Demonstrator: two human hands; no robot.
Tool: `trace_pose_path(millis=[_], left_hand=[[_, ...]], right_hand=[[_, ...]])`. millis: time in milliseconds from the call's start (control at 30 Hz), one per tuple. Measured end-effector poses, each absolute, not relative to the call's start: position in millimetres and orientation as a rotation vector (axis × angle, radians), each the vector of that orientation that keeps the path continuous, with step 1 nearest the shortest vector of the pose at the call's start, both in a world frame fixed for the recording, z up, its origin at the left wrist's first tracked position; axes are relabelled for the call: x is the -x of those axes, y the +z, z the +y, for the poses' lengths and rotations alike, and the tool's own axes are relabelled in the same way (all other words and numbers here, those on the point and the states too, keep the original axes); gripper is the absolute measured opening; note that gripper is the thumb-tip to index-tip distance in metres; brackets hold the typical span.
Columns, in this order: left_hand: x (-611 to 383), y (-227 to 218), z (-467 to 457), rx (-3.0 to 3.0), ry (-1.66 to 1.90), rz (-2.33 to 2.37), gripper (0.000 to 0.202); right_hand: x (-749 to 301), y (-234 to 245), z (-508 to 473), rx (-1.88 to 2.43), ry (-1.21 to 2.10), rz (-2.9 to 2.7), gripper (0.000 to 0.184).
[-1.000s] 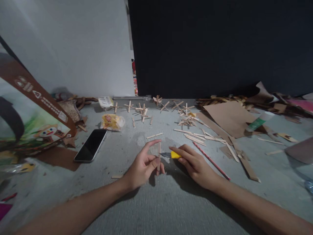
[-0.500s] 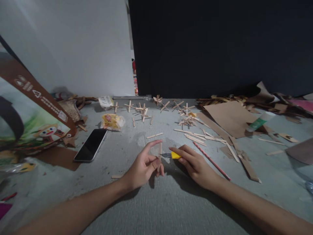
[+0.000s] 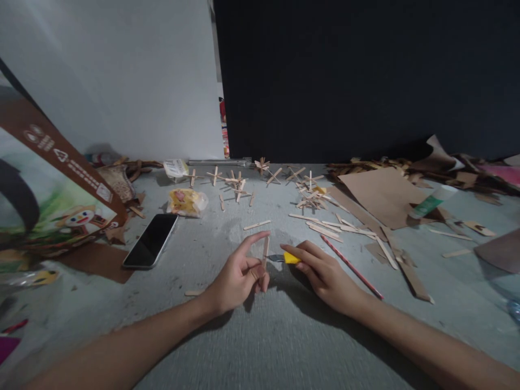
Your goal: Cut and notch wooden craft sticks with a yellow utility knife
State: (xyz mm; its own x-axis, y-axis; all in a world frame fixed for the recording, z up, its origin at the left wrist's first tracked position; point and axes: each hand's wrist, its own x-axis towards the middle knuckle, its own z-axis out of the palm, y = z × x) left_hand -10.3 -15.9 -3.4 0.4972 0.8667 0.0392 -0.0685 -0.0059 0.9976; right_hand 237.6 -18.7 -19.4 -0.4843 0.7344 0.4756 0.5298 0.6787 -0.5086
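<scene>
Thin flat wooden craft stick point(image 3: 265, 252) pinned against grey concrete floor point(image 3: 252, 346) by left hand point(image 3: 238, 279); fingers curled onto lower part, index finger stretched along stick, likely to steady it for cutting. Yellow-handled utility knife point(image 3: 286, 258) pinched in right hand point(image 3: 325, 276), fingers closed round handle, short metal blade laid at stick's right edge near midpoint. More sticks, some joined as crosses point(image 3: 235, 184), scattered beyond. Glossy black phone point(image 3: 151, 240) at left, red pencil point(image 3: 351, 266) and brown cardboard sheet point(image 3: 379, 195) at right.
</scene>
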Motion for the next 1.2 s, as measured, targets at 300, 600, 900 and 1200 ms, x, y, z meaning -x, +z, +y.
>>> trace_pose_path(millis=[300,600,900,1200], left_hand=[[9.6,-3.1,-15.7,-1.399,0.860,0.770,0.068],[10.2,-3.9,-15.3,-1.400,0.867,0.755,0.066],[11.3,-4.1,-14.7,-1.396,0.867,0.759,0.070],[12.2,-2.3,-14.3,-1.385,0.867,0.749,0.073]], right_hand=[[-237.1,-19.8,-19.2,0.970,0.386,-2.206,0.045],[-236.6,-19.8,-19.4,0.975,0.368,-2.207,0.044],[-237.0,-25.9,-18.9,1.042,0.321,-2.158,0.033],[-236.2,-24.5,-19.1,0.940,0.276,-2.164,0.024]])
